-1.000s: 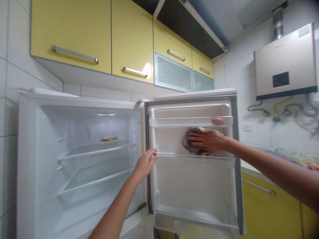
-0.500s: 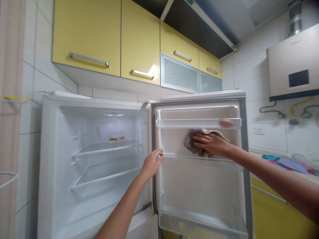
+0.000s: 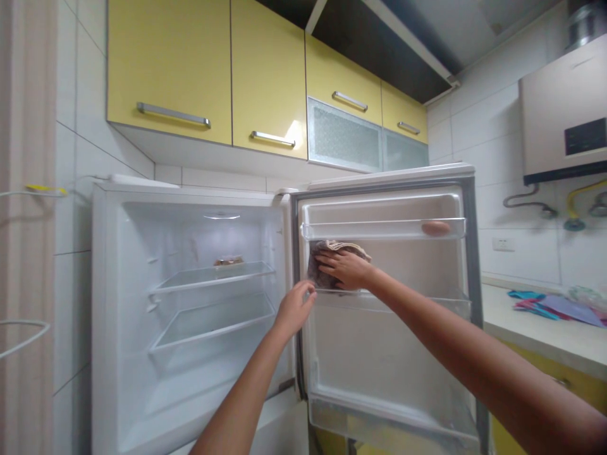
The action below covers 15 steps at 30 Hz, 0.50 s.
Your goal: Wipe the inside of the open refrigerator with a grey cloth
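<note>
A refrigerator stands with its door (image 3: 389, 354) swung out to the right. My right hand (image 3: 345, 268) presses a dark brown cloth (image 3: 320, 258) with a pale edge against the inner face of the door, between the top and middle door shelves. Near the door's hinge-side edge is my left hand (image 3: 294, 306), its fingers curled together by the left end of the middle door shelf (image 3: 417, 305); what they hold, if anything, is hidden. A brown egg-like object (image 3: 435, 228) lies in the top door shelf (image 3: 360, 230).
Inside the refrigerator, a small package (image 3: 228, 260) rests on the upper glass shelf (image 3: 215, 276). Yellow cabinets (image 3: 171, 63) hang above. At right are a water heater (image 3: 564, 107) and a counter (image 3: 502, 303) bearing coloured cloths (image 3: 559, 308).
My right hand has moved left across the inner door with the cloth, close to my left hand. The view has shifted slightly.
</note>
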Available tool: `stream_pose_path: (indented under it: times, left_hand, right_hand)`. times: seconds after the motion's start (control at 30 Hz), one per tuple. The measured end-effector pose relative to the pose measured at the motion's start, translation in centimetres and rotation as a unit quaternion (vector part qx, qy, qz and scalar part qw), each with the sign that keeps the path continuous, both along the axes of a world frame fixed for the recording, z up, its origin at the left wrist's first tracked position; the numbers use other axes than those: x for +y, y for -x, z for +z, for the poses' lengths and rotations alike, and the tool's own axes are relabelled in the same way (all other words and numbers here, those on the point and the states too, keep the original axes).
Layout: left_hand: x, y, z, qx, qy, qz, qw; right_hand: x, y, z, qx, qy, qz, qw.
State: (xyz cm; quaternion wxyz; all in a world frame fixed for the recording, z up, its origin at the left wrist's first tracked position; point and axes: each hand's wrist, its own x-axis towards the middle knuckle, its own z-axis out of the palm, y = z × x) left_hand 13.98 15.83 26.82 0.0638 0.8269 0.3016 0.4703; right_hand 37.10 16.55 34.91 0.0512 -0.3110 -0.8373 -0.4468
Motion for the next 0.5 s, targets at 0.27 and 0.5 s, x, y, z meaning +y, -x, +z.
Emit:
stream_pose_path:
  times: [0.27, 0.5]
  left_hand:
    - [0.1, 0.5, 0.1, 0.006, 0.005, -0.008, 1.0]
    - [0.6, 1.0, 0.0, -0.006, 0.026, -0.04, 0.999]
  right_hand:
    - [-3.8, -3.9, 1.1, -0.063, 0.061, 0.027, 0.996]
    - [-8.2, -10.3, 1.8, -0.026, 0.064, 0.001, 0.998]
